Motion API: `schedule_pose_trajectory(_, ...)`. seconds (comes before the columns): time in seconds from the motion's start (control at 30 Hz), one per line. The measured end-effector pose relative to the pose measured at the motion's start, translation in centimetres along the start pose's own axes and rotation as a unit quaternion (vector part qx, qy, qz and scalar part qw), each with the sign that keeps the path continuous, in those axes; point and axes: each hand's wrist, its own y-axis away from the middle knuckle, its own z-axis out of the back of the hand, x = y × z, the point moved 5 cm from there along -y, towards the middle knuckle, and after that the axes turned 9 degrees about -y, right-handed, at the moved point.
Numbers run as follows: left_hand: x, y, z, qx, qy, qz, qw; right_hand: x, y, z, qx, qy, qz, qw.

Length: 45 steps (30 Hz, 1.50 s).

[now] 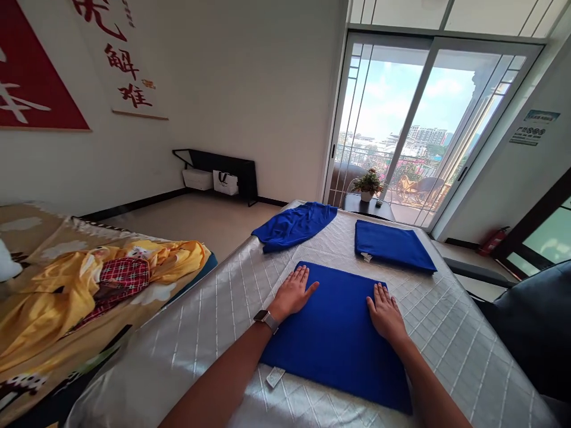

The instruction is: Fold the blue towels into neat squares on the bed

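Your L hand (pixel 294 292) & R hand (pixel 387 312) lie flat, thumbs spread, on the folded blue cloth (pixel 334 339), prob. light, soft & floppy, best held by opp. edges.

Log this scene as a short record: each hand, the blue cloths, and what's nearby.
Left hand: flat near the far left corner of the front cloth; watch on wrist
Right hand: flat near that cloth's far right corner
Front cloth: blue, folded, white tag showing
Second cloth: blue, folded, beyond to the right
Third cloth: blue, crumpled, beyond to the left
Surface: silvery, quilted
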Motion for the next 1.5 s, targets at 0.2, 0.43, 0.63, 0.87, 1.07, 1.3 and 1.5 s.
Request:
schedule_pose_trajectory(0.2, 0.0, 0.0, 0.0, -0.004, 0.016, 0.005, 1.000, -0.1, -0.2, -0.3, 0.000, 0.005, -0.002, 1.000)
schedule_pose_trajectory(0.43, -0.1, 0.2, 0.3, -0.015, 0.025, 0.005, 1.000, -0.1, 0.4, -0.1, 0.002, 0.029, -0.010, 1.000)
schedule_pose_trajectory(0.63, -0.2, 0.1, 0.3, 0.001, 0.018, 0.009, 1.000, -0.6, 2.8, -1.0, 0.008, 0.025, 0.011, 1.000)
schedule_pose_trajectory(0.87, -0.3, 0.1, 0.5, -0.009, 0.008, 0.011, 1.000, -0.1, 3.8, -0.7, 0.005, 0.004, 0.007, 1.000)
schedule_pose_trajectory(1.07, -0.3, 0.1, 0.8, 0.009, 0.012, 0.010, 1.000, 0.3, 3.9, -0.1, 0.009, 0.009, 0.007, 1.000)
schedule_pose_trajectory(1.3, -3.9, 0.9, 5.1, -0.098, -0.041, -0.062, 0.992, 0.7, 4.1, 0.5, 0.008, -0.026, 0.014, 1.000)
schedule_pose_trajectory(1.5, -14.3, 2.5, 4.1, -0.029, -0.014, -0.207, 0.978, 0.9, 4.2, 1.1, 0.006, -0.053, 0.014, 0.998)
